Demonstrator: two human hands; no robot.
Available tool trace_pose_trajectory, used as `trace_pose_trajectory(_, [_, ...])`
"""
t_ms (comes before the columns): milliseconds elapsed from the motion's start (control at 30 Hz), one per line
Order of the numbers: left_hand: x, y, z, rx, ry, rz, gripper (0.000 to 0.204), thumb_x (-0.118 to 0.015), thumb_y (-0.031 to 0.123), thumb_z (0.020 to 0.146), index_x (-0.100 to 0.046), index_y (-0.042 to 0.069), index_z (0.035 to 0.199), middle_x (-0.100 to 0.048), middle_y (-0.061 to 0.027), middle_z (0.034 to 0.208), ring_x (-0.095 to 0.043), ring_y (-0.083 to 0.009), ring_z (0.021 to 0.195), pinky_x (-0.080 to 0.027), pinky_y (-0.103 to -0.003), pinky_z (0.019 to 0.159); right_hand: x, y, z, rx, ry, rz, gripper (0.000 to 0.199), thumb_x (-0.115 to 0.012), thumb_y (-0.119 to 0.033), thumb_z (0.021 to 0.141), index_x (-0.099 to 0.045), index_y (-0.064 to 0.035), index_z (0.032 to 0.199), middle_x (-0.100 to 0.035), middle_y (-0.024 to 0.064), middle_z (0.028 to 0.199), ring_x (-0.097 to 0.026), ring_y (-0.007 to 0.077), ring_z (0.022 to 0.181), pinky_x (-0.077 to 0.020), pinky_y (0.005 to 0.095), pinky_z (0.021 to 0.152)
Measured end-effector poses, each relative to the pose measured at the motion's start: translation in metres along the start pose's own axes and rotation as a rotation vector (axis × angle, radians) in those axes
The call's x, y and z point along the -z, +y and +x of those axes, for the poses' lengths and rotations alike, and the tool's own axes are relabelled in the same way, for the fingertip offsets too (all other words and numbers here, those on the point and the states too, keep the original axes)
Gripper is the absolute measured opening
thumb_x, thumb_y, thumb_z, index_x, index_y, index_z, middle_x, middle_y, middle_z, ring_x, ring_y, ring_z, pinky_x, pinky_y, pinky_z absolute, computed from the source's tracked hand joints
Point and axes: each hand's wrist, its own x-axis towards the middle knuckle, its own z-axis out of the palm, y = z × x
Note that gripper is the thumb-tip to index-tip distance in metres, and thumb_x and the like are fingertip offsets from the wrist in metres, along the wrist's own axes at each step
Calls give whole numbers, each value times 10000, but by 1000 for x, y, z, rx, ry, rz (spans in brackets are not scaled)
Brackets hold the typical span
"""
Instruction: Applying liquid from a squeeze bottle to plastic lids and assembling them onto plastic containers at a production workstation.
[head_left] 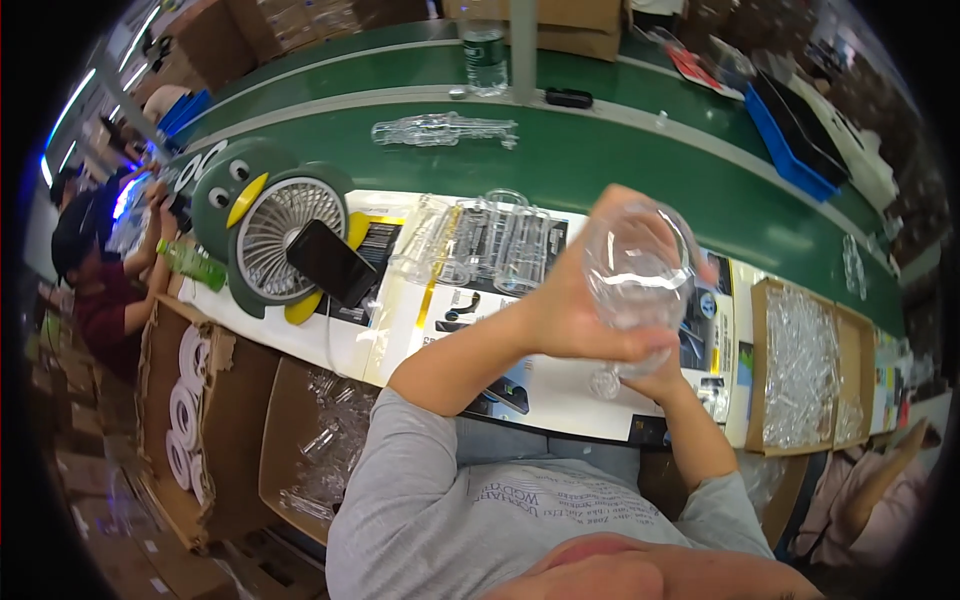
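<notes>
Clear vessel between both hands

The vessel is colourless, the bench green.

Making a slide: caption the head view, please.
Left hand grips a clear rounded vessel, right hand partly hidden behind it, penguin-shaped fan at left.

1. left of the hands: a green penguin-shaped fan, a dark phone in front.
2. farther left: a green bottle and a co-worker.
3. low left of them: a cardboard box with white rolls.
4. beyond them: a clear bottle.
5. beyond, to their right: a blue tray.
</notes>
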Motion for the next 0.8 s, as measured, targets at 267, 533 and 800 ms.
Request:
trace_pose_trajectory(267, [-14, 23, -12, -159, 52, -128, 639, -698, 145, 644, -295, 78, 1135, -516, -215, 908, -554, -323, 865, -479, -433, 751, 6, -41, -1, 159, 303, 4, 406, -765, -182, 572, -607, -31, 913, -615, 103, 872, -601, 255, 770, -464, 318, 686])
trace_pose_trajectory(533, [-18, 40, -18, -124, 108, -170, 687, -723, 174, 651, -289, 125, 1183, -517, -202, 903, -553, -339, 871, -469, -459, 758, 25, -61, -2, 121, 132, 1, 404, -765, -142, 563, -605, -19, 912, -609, 118, 843, -607, 267, 753, -472, 324, 672])
trace_pose_trajectory(800, [-8, 46, -14, -198, 14, -210, 695, -741, 210, 654, -311, 119, 1192, -521, -210, 897, -551, -349, 879, -471, -452, 757, 19, -75, -6, 114, 237, -89, 384, -769, -142, 570, -594, -9, 885, -604, 128, 828, -617, 256, 712, -474, 312, 631])
